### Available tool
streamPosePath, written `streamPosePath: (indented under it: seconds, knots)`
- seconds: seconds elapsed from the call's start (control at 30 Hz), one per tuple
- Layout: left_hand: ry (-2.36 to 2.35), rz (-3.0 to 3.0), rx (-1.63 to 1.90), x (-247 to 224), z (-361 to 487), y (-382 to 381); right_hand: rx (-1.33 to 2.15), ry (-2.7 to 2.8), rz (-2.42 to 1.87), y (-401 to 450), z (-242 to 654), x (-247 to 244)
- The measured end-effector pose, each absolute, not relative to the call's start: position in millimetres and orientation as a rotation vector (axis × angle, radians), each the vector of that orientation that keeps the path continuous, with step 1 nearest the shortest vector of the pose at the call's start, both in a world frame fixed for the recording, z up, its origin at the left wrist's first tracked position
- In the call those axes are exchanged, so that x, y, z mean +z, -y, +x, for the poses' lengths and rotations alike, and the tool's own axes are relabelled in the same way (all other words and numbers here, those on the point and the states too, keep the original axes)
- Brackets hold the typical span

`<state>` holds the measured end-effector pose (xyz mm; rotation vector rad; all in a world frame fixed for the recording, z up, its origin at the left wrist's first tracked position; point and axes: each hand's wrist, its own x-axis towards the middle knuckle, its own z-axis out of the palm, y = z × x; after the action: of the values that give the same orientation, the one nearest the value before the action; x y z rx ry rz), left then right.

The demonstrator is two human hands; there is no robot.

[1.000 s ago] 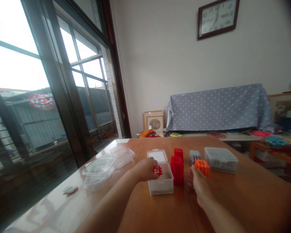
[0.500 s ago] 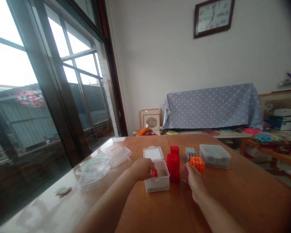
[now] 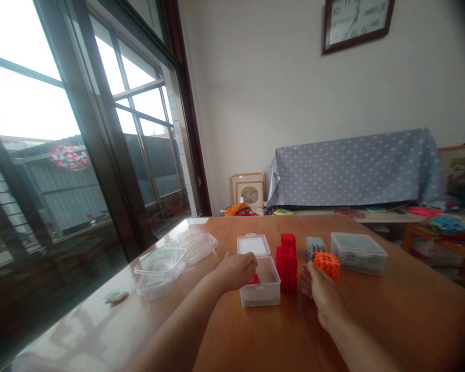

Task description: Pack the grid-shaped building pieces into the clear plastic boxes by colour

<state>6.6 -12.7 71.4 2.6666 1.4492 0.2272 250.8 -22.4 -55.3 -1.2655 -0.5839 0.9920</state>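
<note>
One red plastic grid piece [image 3: 253,279] is seen just below the fingers of the left hand [image 3: 240,271], inside the white hinged-lid plastic box [image 3: 260,298], whose lid [image 3: 253,245] is swung back beyond those fingers. The left fingers are curled with their tips close together over the box; whether the red piece is gripped or has been let go cannot be told, as the contact is hidden. By judgement, only an early part of the work inside the box is done, since no other coloured piece can be made out there, though part of the inside is covered by the hand. Much is left outside: a tall red grid-block stack [image 3: 286,268] is stood to the right of the left fingers, with a second red stack [image 3: 289,241] placed behind it. By the right hand [image 3: 320,289], an orange grid-block cube [image 3: 327,264] is found just beside the thumb; the fingers are curled, but whether the cube is clamped or merely touched cannot be told. A grey grid block [image 3: 313,247] is set just beyond the right fingers, and farther to their right a lidded translucent container [image 3: 358,253] is placed, its dim contents not identifiable. To the left of the left fingers, clear plastic containers [image 3: 160,266] are grouped, well apart from the blocks.
</note>
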Motion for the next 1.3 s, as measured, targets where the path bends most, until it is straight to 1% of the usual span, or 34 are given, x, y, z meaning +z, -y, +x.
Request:
streamPosePath:
  seconds: [0.2,0.63,0.7,0.87,0.93,1.03,1.1,1.3]
  knots:
    - [-1.315,2.741,0.301,64.5,8.1,18.1,1.009,0.582,-1.267,19.7,251.2,-59.4]
    - [-1.334,2.803,0.331,61.8,6.4,15.8,1.023,0.584,-1.261,20.2,251.4,-58.6]
    - [-1.346,2.715,0.421,60.9,4.6,12.8,1.014,0.585,-1.266,20.2,251.3,-58.5]
    - [-1.493,2.259,0.885,51.3,-6.4,6.1,1.027,0.575,-1.252,21.5,250.1,-56.7]
    - [-1.464,2.208,0.939,44.0,-10.2,6.8,1.028,0.585,-1.248,22.6,249.5,-55.4]
    - [-1.391,2.235,0.886,38.2,-11.6,12.6,1.007,0.595,-1.262,24.1,249.2,-54.0]
    - [-1.362,2.259,0.831,42.9,-10.0,18.1,0.989,0.602,-1.279,24.6,249.5,-53.5]
    - [-1.214,2.203,0.522,83.9,-0.5,27.4,0.982,0.604,-1.284,25.2,249.8,-51.7]
